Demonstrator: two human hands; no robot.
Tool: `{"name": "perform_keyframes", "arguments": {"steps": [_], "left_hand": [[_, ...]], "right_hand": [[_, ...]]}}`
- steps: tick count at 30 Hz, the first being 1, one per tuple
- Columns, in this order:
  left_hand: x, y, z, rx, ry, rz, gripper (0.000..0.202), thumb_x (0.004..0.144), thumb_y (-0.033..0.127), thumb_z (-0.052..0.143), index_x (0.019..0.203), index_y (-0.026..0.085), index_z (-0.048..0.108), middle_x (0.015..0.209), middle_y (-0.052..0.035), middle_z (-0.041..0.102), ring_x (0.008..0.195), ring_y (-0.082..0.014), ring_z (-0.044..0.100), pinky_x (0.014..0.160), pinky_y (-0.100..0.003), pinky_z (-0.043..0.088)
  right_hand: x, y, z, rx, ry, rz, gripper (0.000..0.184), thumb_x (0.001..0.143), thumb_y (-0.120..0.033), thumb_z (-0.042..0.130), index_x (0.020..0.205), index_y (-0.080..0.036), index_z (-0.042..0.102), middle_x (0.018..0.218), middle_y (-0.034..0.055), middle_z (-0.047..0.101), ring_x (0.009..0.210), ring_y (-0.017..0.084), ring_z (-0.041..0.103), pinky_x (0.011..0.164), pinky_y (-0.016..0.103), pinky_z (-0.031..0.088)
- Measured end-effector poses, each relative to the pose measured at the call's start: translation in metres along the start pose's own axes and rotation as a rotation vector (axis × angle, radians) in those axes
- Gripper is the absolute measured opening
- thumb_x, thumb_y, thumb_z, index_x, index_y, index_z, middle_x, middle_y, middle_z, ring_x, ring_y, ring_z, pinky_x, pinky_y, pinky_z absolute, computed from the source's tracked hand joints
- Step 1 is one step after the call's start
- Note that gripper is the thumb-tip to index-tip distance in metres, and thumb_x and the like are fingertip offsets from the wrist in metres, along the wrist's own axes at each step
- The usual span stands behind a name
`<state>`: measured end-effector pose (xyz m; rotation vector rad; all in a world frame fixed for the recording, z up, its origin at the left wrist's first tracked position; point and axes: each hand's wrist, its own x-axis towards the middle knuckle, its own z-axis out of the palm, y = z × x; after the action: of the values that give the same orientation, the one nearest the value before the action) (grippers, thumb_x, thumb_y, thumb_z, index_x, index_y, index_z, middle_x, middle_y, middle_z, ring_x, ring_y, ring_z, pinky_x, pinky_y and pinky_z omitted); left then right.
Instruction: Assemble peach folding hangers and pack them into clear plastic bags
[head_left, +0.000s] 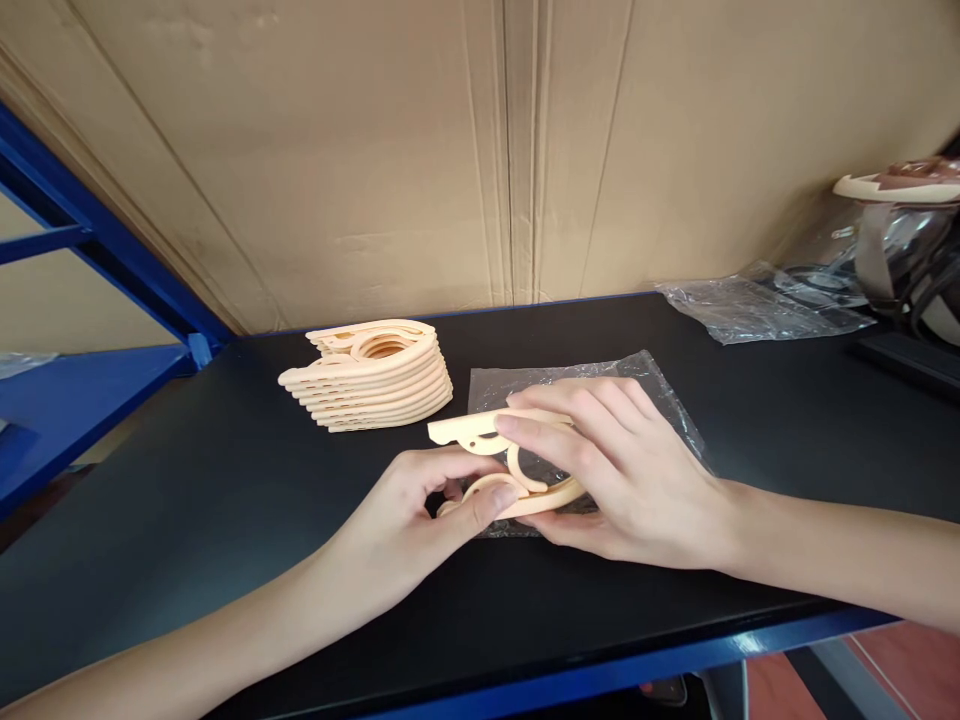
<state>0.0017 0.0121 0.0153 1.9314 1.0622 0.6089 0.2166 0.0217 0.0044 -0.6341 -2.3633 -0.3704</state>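
Left hand [409, 510] and right hand [630, 475] are clamping fingers on a cream hanger [461, 427] — stack [375, 385] already standing, this one apart

No text, label, brand, number or sign can be read here.
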Motion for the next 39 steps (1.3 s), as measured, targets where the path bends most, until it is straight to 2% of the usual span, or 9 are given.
{"name": "perform_keyframes", "arguments": {"steps": [3, 10, 17, 21, 24, 30, 35, 37, 39], "left_hand": [[0.000, -0.001, 0.001, -0.005, -0.014, -0.021, 0.033, 0.092, 0.040, 0.051, 0.076, 0.015, 0.066, 0.078, -0.0009, 0.066, 0.069, -0.0141, 0.055, 0.059, -0.022, 0.042], [0.002, -0.003, 0.002, -0.078, -0.029, -0.055, 0.029, 0.090, 0.039, 0.055, 0.079, 0.015, 0.069, 0.073, -0.0009, 0.064, 0.070, -0.0157, 0.057, 0.063, -0.024, 0.046], [0.004, -0.004, 0.003, -0.101, -0.020, -0.076, 0.030, 0.087, 0.039, 0.057, 0.076, 0.015, 0.069, 0.071, -0.0019, 0.064, 0.065, -0.0150, 0.056, 0.057, -0.023, 0.045], [0.003, -0.003, 0.002, -0.025, -0.015, -0.023, 0.030, 0.091, 0.039, 0.053, 0.081, 0.016, 0.069, 0.074, -0.0013, 0.064, 0.066, -0.0142, 0.055, 0.058, -0.023, 0.044], [0.001, -0.005, -0.001, 0.100, 0.022, 0.090, 0.028, 0.095, 0.038, 0.049, 0.089, 0.018, 0.068, 0.079, -0.0003, 0.064, 0.070, -0.0135, 0.054, 0.063, -0.023, 0.044], [-0.003, -0.020, -0.009, 0.479, 0.173, 0.294, 0.022, 0.097, 0.032, 0.046, 0.112, 0.020, 0.057, 0.093, -0.0022, 0.061, 0.084, -0.0157, 0.057, 0.077, -0.026, 0.047], [-0.001, -0.025, -0.010, 0.627, 0.144, 0.404, 0.028, 0.097, 0.029, 0.047, 0.124, 0.021, 0.053, 0.119, -0.0055, 0.060, 0.108, -0.0185, 0.056, 0.093, -0.031, 0.047], [0.000, -0.026, -0.009, 0.685, 0.095, 0.434, 0.034, 0.098, 0.029, 0.046, 0.131, 0.021, 0.048, 0.129, -0.0068, 0.056, 0.118, -0.0203, 0.052, 0.101, -0.034, 0.044], [0.000, -0.028, -0.008, 0.731, 0.050, 0.432, 0.042, 0.098, 0.031, 0.047, 0.139, 0.022, 0.042, 0.139, -0.0069, 0.050, 0.129, -0.0225, 0.045, 0.108, -0.038, 0.039]], "right_hand": [[0.000, -0.001, 0.001, 0.011, -0.015, 0.007, 0.056, 0.082, -0.023, 0.064, 0.133, -0.015, 0.042, 0.125, 0.0137, 0.059, 0.115, 0.024, 0.050, 0.087, 0.038, 0.040], [-0.001, -0.002, 0.004, 0.027, -0.040, 0.011, 0.054, 0.083, -0.023, 0.063, 0.133, -0.014, 0.044, 0.126, 0.0136, 0.058, 0.116, 0.024, 0.049, 0.088, 0.037, 0.039], [-0.003, -0.003, 0.003, 0.029, -0.053, 0.016, 0.053, 0.085, -0.026, 0.062, 0.133, -0.014, 0.044, 0.128, 0.0140, 0.057, 0.116, 0.025, 0.049, 0.088, 0.038, 0.039], [-0.004, -0.002, 0.004, 0.043, -0.062, 0.043, 0.054, 0.086, -0.031, 0.061, 0.135, -0.015, 0.042, 0.128, 0.0130, 0.056, 0.113, 0.025, 0.050, 0.088, 0.039, 0.040], [-0.001, 0.002, 0.003, 0.071, -0.068, 0.095, 0.058, 0.084, -0.035, 0.063, 0.135, -0.016, 0.042, 0.127, 0.0110, 0.057, 0.112, 0.024, 0.051, 0.088, 0.039, 0.040], [0.007, 0.042, -0.015, 0.052, -0.123, 0.227, 0.073, 0.076, -0.043, 0.068, 0.138, -0.018, 0.038, 0.125, 0.0117, 0.057, 0.104, 0.030, 0.054, 0.086, 0.046, 0.042], [0.000, 0.095, -0.042, 0.034, -0.362, 0.350, 0.074, 0.073, -0.053, 0.068, 0.138, -0.032, 0.038, 0.121, 0.0058, 0.058, 0.106, 0.033, 0.052, 0.090, 0.051, 0.042], [-0.006, 0.109, -0.053, 0.026, -0.511, 0.421, 0.072, 0.072, -0.057, 0.068, 0.135, -0.035, 0.041, 0.126, 0.0061, 0.057, 0.108, 0.035, 0.052, 0.088, 0.051, 0.043], [-0.012, 0.117, -0.064, 0.035, -0.630, 0.467, 0.078, 0.072, -0.060, 0.067, 0.140, -0.035, 0.036, 0.130, 0.0080, 0.055, 0.115, 0.037, 0.049, 0.089, 0.050, 0.043]]}}
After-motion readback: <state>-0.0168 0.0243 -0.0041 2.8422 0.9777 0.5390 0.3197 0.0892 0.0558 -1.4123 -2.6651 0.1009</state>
